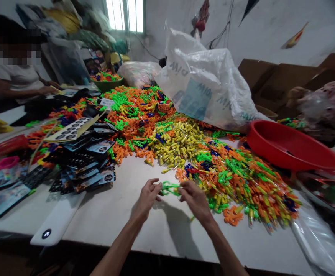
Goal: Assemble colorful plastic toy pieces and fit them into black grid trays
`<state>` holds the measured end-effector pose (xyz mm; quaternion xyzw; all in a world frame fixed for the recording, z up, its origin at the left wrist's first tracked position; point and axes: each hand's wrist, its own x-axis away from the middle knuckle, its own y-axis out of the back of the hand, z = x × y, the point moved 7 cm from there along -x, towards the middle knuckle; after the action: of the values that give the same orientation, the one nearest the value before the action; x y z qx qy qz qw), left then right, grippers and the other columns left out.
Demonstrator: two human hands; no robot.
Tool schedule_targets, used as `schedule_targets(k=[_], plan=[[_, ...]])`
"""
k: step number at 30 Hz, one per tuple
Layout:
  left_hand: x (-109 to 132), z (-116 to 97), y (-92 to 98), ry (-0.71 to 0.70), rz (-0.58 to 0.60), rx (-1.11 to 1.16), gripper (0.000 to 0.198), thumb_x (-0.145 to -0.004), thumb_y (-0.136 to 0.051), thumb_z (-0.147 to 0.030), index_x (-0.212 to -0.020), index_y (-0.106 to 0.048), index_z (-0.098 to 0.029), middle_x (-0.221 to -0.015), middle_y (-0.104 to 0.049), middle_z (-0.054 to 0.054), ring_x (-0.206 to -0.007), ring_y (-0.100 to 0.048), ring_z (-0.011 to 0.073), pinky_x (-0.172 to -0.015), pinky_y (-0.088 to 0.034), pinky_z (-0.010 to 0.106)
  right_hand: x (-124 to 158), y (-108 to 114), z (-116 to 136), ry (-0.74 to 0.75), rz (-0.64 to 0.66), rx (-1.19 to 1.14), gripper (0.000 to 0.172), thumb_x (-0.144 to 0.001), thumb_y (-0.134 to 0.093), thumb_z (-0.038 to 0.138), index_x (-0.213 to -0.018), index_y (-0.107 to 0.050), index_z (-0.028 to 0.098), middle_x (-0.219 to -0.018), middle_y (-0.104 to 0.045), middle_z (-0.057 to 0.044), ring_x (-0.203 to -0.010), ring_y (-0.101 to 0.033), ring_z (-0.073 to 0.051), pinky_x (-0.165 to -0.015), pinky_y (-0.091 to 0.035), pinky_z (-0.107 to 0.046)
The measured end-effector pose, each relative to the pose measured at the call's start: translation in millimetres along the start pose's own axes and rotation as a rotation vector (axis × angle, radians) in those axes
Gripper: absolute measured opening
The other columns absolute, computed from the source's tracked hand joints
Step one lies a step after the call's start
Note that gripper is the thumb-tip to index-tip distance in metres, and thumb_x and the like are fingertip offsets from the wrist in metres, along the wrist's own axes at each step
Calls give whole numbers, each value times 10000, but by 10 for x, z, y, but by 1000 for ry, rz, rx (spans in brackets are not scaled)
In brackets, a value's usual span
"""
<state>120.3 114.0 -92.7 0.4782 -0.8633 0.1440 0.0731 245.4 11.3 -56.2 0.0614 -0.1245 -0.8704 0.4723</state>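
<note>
Before me, a heap (179, 142) lies on the table (110, 222). Packets (84, 165) lie to my left, a basin (288, 136) to my right, a sack (225, 84) behind the heap.

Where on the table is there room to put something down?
There's bare table between the packet stack and the left forearm, and another strip at the near edge, right of the right forearm and in front of the colourful pile. Farther back it's crowded: that pile spreads to the white sack and red bowl.
</note>
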Motion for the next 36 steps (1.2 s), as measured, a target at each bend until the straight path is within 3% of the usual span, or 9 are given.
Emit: schedule_targets(k=[4, 6, 12, 14, 21, 25, 28, 32, 36], plan=[[-463, -255, 219, -173, -76, -450, 309, -723, -606, -370, -954, -613, -164, -856, -639, 65, -711, -579, 171, -628, -448, 289, -222, 798, 182, 198, -455, 518, 259, -792, -482, 417, -816, -596, 186, -830, -650, -98, -787, -609, -264, -721, -469, -405], [-750, -446, 334, -255, -211, -658, 168, -716, -609, -289, -839, -633, -176, -898, -638, 67, -754, -570, 179, -727, -429, 314, -357, 927, 301, 288, -614, 658, 264, -805, -458, 387, -823, -611, 173, -879, -638, -120, -879, -581, -276, -776, -441, -408], [-1382, -658, 314, -295, -378, -737, 142, -656, -665, -176, -794, -633, -175, -1015, -615, 133, -1096, -487, 290, -895, -338, 355, -1004, -240, 67, 277, 50, 990, 223, -794, -433, 108, -792, -640, 189, -908, -635, -81, -848, -558, -206, -701, -392, -287], [-1445, -628, 291, -303, -379, -731, 195, -628, -671, -127, -810, -640, -187, -1022, -623, 127, -1104, -487, 289, -899, -330, 347, -1054, -514, -35, 282, 149, 1136, 232, -798, -438, 91, -823, -645, 194, -958, -627, -88, -930, -530, -223, -733, -371, -293], [-1191, -523, 418, -331, -377, -525, 255, -581, -668, -112, -805, -652, -232, -621, -571, -2, -754, -570, 202, -695, -386, 261, -935, -519, -141, 298, 131, 1203, 249, -840, -405, 106, -907, -628, 192, -986, -626, -100, -982, -489, -249, -846, -325, -350], [-772, -496, 538, -308, -406, -131, 225, -560, -678, -152, -768, -609, -203, -622, -567, -32, -592, -534, 131, -576, -401, 225, -852, -448, -143, 254, 89, 1033, 209, -807, -421, 80, -827, -611, 163, -945, -630, -121, -949, -509, -250, -843, -333, -367], [-486, -341, 498, -103, -290, 162, 237, -551, -718, -226, -723, -567, -166, -553, -551, -40, -481, -499, 105, -496, -412, 226, -743, -422, -138, 158, 99, 566, 93, -800, -482, 194, -800, -573, 173, -808, -622, -63, -803, -540, -209, -730, -385, -324], [-170, -172, 392, 75, -225, 432, 318, -522, -780, -274, -720, -581, -125, -565, -577, -24, -481, -523, 87, -481, -440, 208, -463, -529, -157, -46, 187, -188, 253, -775, -562, 417, -767, -580, 165, -641, -591, -5, -604, -527, -145, -585, -386, -262], [-2, -99, 295, 130, -208, 505, 345, -514, -796, -221, -776, -589, -133, -644, -634, -4, -526, -581, 104, -517, -485, 219, -243, -562, -230, -218, 130, -450, 332, -665, -687, 461, -734, -649, 138, -590, -596, -7, -529, -494, -110, -527, -347, -236]])
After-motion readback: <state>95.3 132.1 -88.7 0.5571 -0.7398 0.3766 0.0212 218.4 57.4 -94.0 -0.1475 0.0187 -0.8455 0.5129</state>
